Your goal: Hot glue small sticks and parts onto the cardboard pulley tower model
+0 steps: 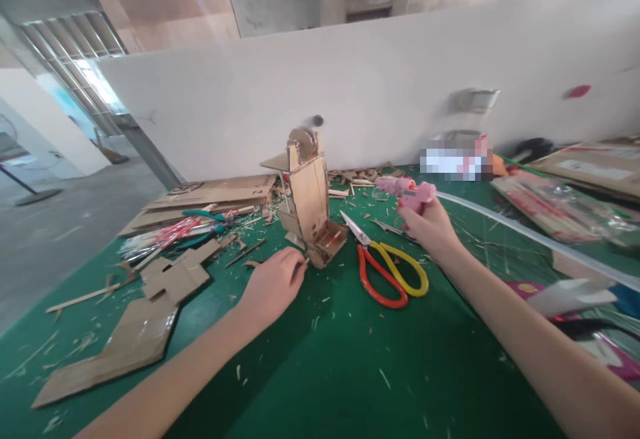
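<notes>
A tall cardboard model [309, 199] stands upright on the green table, with a round roll at its top and a small open tray at its foot. My left hand [275, 282] is closed at the model's lower left corner, its fingertips pinching the base there; part of the grip is hidden. In my right hand [433, 229] is a pink hot glue gun [407, 189], its nozzle pointing left toward the model. A white glue stick [520, 229] runs from the gun's back toward the right edge. Scissors [387, 262] with red and yellow handles lie between my hands, blades slightly apart.
Cut cardboard pieces [135, 325], teal-handled pliers [205, 222] and wrapped sticks lie at left. Flat cardboard sheets [215, 192] and scraps are behind. Clear plastic packs [555, 202] and a black cable [600, 324] lie at right. A white partition [280, 85] borders the table's back.
</notes>
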